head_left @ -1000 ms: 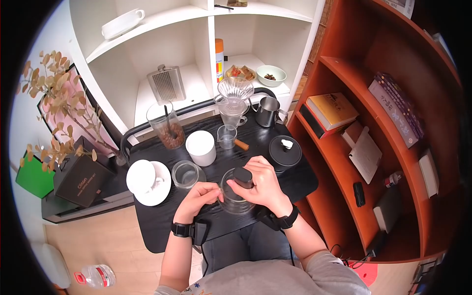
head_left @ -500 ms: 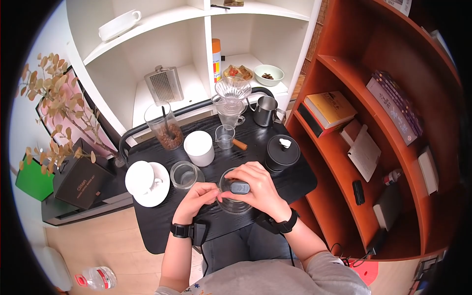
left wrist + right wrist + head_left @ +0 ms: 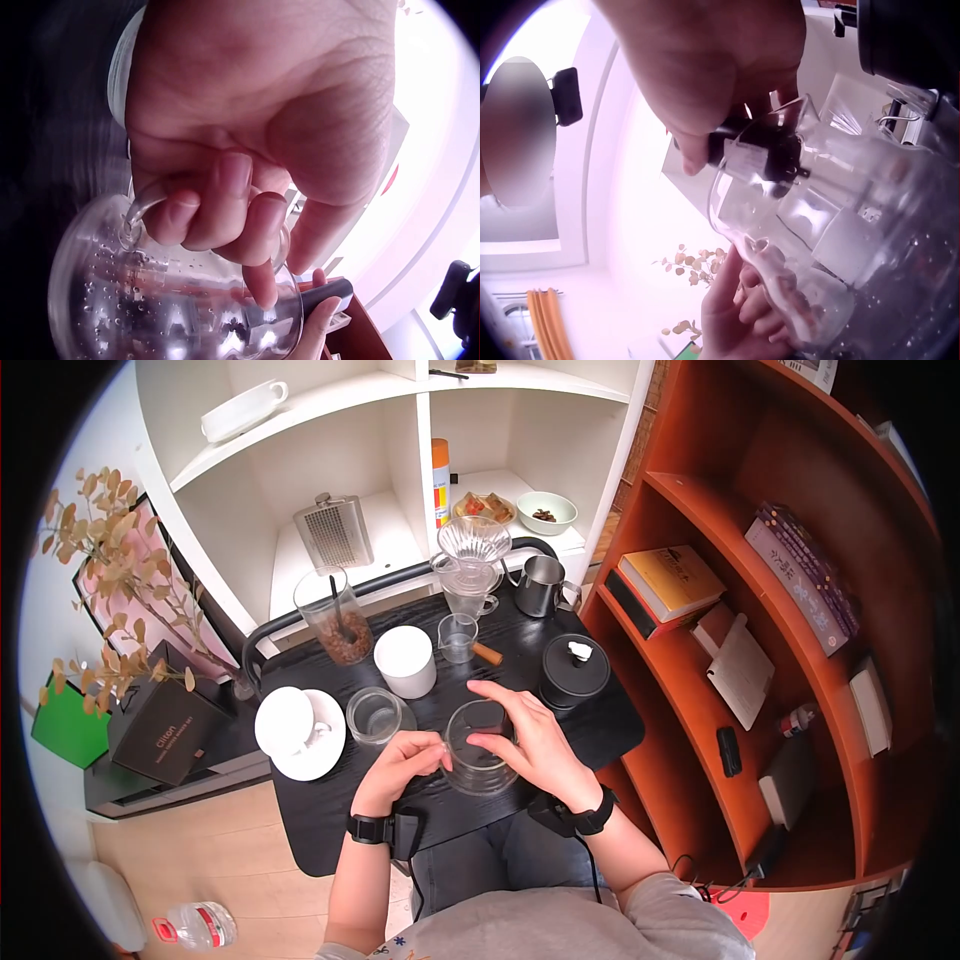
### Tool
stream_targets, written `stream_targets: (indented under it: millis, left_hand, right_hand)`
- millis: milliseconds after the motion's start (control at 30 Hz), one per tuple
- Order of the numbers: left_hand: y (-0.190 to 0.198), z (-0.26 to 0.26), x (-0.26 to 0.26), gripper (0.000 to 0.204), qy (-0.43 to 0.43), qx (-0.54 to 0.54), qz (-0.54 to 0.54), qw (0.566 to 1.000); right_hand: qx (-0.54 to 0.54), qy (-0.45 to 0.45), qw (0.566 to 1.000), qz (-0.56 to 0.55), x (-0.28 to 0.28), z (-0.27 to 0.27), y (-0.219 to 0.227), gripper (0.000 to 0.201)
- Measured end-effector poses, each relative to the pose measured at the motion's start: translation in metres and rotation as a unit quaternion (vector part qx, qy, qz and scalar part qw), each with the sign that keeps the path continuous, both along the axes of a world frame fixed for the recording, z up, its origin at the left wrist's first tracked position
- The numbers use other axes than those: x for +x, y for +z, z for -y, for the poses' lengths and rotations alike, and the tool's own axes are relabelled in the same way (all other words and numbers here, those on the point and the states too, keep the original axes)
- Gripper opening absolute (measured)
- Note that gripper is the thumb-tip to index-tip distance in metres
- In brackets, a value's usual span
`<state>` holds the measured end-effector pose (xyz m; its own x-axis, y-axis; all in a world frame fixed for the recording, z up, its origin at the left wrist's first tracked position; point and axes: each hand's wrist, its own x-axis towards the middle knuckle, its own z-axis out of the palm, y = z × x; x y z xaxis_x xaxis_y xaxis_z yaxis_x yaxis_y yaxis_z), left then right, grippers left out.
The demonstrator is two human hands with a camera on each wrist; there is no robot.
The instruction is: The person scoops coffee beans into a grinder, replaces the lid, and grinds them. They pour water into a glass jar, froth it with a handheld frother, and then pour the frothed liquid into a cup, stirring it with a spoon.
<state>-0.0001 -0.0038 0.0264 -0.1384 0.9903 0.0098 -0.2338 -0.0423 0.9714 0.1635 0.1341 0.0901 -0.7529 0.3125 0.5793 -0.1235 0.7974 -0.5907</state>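
A clear glass pitcher [image 3: 482, 775] stands at the table's front, with water drops on its wall. My left hand [image 3: 407, 762] grips its loop handle, fingers curled through it in the left wrist view. Leaning inside the pitcher is a black-handled tool with a thin metal shaft [image 3: 742, 154] and a pale label on the handle. My right hand [image 3: 540, 745] is spread over the pitcher's mouth, thumb and straight index finger on either side of that handle. In the right wrist view the thumb [image 3: 695, 154] lies by the handle's end; the other fingers are partly hidden.
Beside the left hand is a glass jar [image 3: 376, 716]. Behind stand a white canister [image 3: 406, 663], a tall glass of beans [image 3: 345, 645], a small glass cup with wooden handle [image 3: 457, 640], a dripper [image 3: 473, 540] and a steel jug [image 3: 540, 588]. A black lidded container [image 3: 577, 675] stands right.
My right hand has spread its fingers around the black handle, which has tipped and sunk lower into the pitcher's mouth. The left hand keeps its grip on the pitcher.
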Motion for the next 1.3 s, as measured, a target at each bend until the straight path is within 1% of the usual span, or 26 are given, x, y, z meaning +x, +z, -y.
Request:
stream_targets:
  millis: [33,100,133,200,233,300,433,500,533,600,633,700,733,800,833,900,933,1000,1033,1100,1233,1300]
  left_hand:
    - [0.0,0.0,0.0,0.031,0.0,0.001,0.0,1.0]
    - [0.0,-0.001,-0.001,0.031,-0.002,0.002,0.001,1.0]
    - [0.0,-0.001,-0.001,0.03,-0.005,0.006,0.001,1.0]
    - [0.0,-0.001,0.0,0.03,-0.005,0.011,0.002,1.0]
    - [0.0,-0.001,0.0,0.03,-0.005,0.009,0.001,1.0]
    - [0.001,-0.001,0.0,0.03,-0.002,0.008,0.0,1.0]
    - [0.001,0.0,0.0,0.03,-0.005,0.008,0.0,1.0]
    - [0.0,-0.001,-0.001,0.03,-0.009,0.009,0.004,1.0]
    - [-0.001,-0.001,-0.001,0.03,-0.008,0.009,0.004,1.0]
    - [-0.001,-0.001,-0.001,0.03,-0.007,0.009,0.003,1.0]
    - [0.0,-0.001,-0.001,0.03,-0.007,0.009,0.004,1.0]
    - [0.0,-0.001,0.0,0.03,-0.007,0.009,0.008,1.0]
    - [0.001,-0.001,0.0,0.03,-0.01,0.009,0.005,1.0]
    - [0.001,-0.001,0.0,0.03,-0.011,0.008,0.004,1.0]
    - [0.002,-0.001,-0.001,0.03,-0.01,0.009,0.0,1.0]
    - [0.001,-0.001,0.0,0.03,-0.01,0.008,-0.004,1.0]
    - [0.001,-0.001,0.0,0.03,-0.008,0.009,-0.008,1.0]
    - [0.001,-0.001,-0.001,0.03,-0.007,0.01,-0.013,1.0]
    - [0.0,-0.001,-0.001,0.03,-0.008,0.007,-0.007,1.0]
    - [-0.002,-0.001,-0.002,0.03,-0.01,0.004,0.0,1.0]
    - [0.0,-0.001,-0.001,0.031,-0.012,0.009,0.002,1.0]
    - [0.003,-0.001,0.001,0.031,-0.007,0.01,-0.004,1.0]
  right_hand:
    - [-0.001,-0.001,1.0,-0.001,-0.001,0.001,-0.002,0.054]
    - [-0.084,0.054,0.994,-0.035,-0.004,0.002,-0.011,0.045]
    - [-0.084,0.054,0.994,-0.034,-0.005,0.002,-0.014,0.045]
    - [-0.1,0.097,0.99,-0.009,-0.006,0.003,-0.02,0.044]
    - [-0.1,0.099,0.99,-0.007,-0.007,0.004,-0.022,0.044]
    - [-0.168,0.13,0.976,-0.049,-0.009,0.008,-0.025,0.05]
    - [-0.129,0.129,0.983,-0.033,-0.014,0.008,-0.021,0.055]
    - [-0.277,0.135,0.946,-0.106,-0.017,0.013,-0.025,0.05]
    - [-0.277,0.134,0.945,-0.106,-0.016,0.013,-0.022,0.05]
    - [-0.222,0.085,0.971,-0.038,-0.011,0.012,-0.01,0.05]
    - [-0.221,0.085,0.971,-0.038,-0.01,0.009,-0.008,0.05]
    - [-0.097,0.059,0.994,0.002,-0.009,0.005,-0.005,0.052]
    - [-0.097,0.059,0.994,0.003,-0.009,0.004,-0.006,0.052]
    - [-0.04,0.048,0.997,-0.046,-0.01,0.001,-0.011,0.049]
    - [-0.04,0.048,0.997,-0.045,-0.012,0.0,-0.018,0.049]
    - [-0.046,0.036,0.99,-0.126,-0.018,0.001,-0.031,0.047]
    - [-0.047,0.035,0.99,-0.126,-0.02,0.002,-0.032,0.047]
    - [-0.093,0.045,0.979,-0.178,-0.023,0.006,-0.031,0.049]
    - [-0.093,0.044,0.978,-0.179,-0.024,0.008,-0.032,0.049]
    - [-0.164,0.051,0.971,-0.169,-0.024,0.012,-0.033,0.052]
    - [-0.162,0.062,0.972,-0.16,-0.02,0.007,-0.037,0.052]
    - [-0.129,0.019,0.985,-0.112,-0.016,0.006,-0.037,0.052]
